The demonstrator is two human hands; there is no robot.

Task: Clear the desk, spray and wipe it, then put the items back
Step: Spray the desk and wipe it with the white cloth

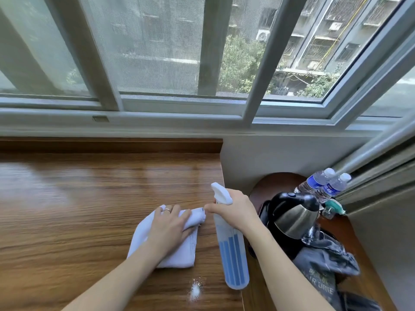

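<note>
Two bare hands over the brown wood-grain desk [78,209]. Left hand [168,225], ring on one finger, fingers curled loosely over the top edge of the folded white cloth [177,243], palm pressing it flat on the desk near the right edge. Right hand [233,212] wrapped round the neck of the clear plastic spray bottle with white trigger head and blue stripes [232,254], index finger stretched forward toward the trigger, fingertip just beside the cloth's rolled corner; whether it touches the trigger cannot be told. Bottle tilted, nozzle pointing away toward the window, base toward the camera, body over the desk's right edge. Small white wet or powdery speck [195,291] on the desk just in front of the cloth, near the bottle base. Right of the desk, lower round dark wood side table [276,182] carries a black and steel electric kettle [294,218], two clear water bottles with blue labels [323,185] behind it, and a grey printed fabric bag [325,265] in front. Sliding window with mesh screen [157,52] behind the desk
</note>
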